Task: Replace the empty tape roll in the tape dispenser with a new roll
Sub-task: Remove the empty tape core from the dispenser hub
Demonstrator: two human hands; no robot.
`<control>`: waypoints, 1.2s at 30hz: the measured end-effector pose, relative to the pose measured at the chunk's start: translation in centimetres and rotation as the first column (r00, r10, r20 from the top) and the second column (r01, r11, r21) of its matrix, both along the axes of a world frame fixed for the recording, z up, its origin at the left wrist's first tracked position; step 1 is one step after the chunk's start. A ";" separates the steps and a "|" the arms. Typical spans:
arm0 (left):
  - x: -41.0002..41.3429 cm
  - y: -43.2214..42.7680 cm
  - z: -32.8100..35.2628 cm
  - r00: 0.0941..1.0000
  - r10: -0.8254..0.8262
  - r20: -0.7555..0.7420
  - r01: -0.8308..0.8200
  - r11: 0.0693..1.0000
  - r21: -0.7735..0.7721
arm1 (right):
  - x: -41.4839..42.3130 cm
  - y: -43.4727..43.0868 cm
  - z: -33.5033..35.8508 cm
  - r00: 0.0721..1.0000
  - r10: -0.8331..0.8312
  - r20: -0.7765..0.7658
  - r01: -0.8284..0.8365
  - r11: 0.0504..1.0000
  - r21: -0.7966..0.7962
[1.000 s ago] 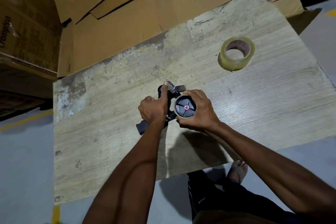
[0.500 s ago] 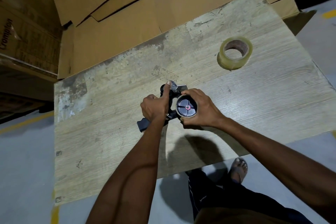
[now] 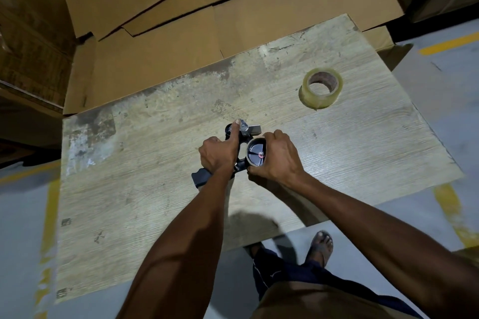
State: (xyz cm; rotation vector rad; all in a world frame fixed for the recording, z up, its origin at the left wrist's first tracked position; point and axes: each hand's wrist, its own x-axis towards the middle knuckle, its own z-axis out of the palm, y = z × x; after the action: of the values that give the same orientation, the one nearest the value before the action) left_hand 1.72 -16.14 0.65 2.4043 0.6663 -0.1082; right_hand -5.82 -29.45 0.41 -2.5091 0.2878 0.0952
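A black tape dispenser [image 3: 201, 177] lies at the middle of the wooden table [image 3: 129, 202]. My left hand [image 3: 219, 154] is closed around its frame, with the thumb pressed on the metal blade end [image 3: 250, 129]. My right hand [image 3: 276, 155] wraps around the empty cardboard roll [image 3: 251, 146], which sits on the dispenser's black spoked hub [image 3: 256, 154]. A new roll of clear tape [image 3: 321, 90] lies flat at the far right of the table, apart from both hands.
Flattened cardboard sheets [image 3: 181, 33] lie beyond the table's far edge. Stacked cartons [image 3: 28, 46] stand at the left. The grey floor has yellow lines [image 3: 448, 199]. My foot [image 3: 321, 246] is just past the table's near edge.
Both hands keep their hold on the dispenser and the empty roll. The head view has shifted a little; the right hand's fingers have closed further over the roll.
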 end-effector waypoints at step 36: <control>-0.3 -1.4 1.2 0.969 0.213 -0.123 -0.216 0.976 -0.009 | -4.6 -15.8 -0.8 0.876 -0.378 0.300 0.374 0.925 0.072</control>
State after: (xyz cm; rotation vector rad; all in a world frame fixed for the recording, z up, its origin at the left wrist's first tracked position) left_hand 1.38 -17.56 1.82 2.3016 0.9721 -0.1707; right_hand -10.43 -45.21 -0.34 -2.3604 0.6339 -0.4483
